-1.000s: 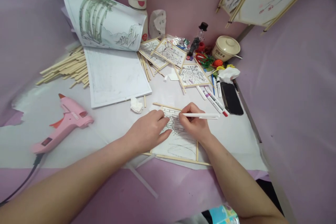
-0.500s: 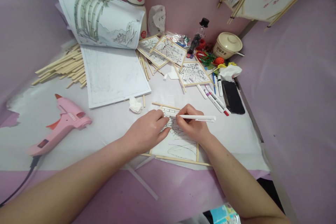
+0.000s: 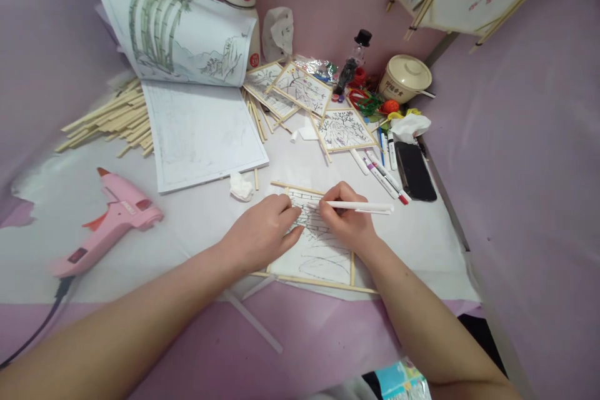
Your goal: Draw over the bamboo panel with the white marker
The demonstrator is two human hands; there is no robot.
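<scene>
Looking at the lower middle of the frame, there's a small black-line drawing (image 3: 323, 256) edged with thin wooden sticks (image 3: 323, 284), lying on the white-covered counter (image 3: 422, 247), and both hands are right on it. The right hand (image 3: 349, 219) has its grip closed around a white pen (image 3: 365, 206), with the barrel poking out to the right and the tip end over the lines near the top of the sheet. Can't really tell if the tip touches the paper, it's too small. The left hand (image 3: 260, 231) has a loose grip with nothing in it that I can see, just resting over the left side of the drawing, thumb spread away from the bent fingers.

Over on the left there's a pink glue gun (image 3: 127, 207), its cord (image 3: 45, 325) running down to the lower left. Upper left has a big pad (image 3: 210, 137) with its top sheet (image 3: 197, 28) curled up showing green bamboo, a pile of loose sticks (image 3: 112, 119) beside it and a crumpled tissue (image 3: 241, 187) just below. Upper middle: some framed pictures (image 3: 344, 130), partly overlapping. Right of those are a few markers (image 3: 382, 180), a black phone (image 3: 415, 172) and a lidded pot (image 3: 405, 81).
</scene>
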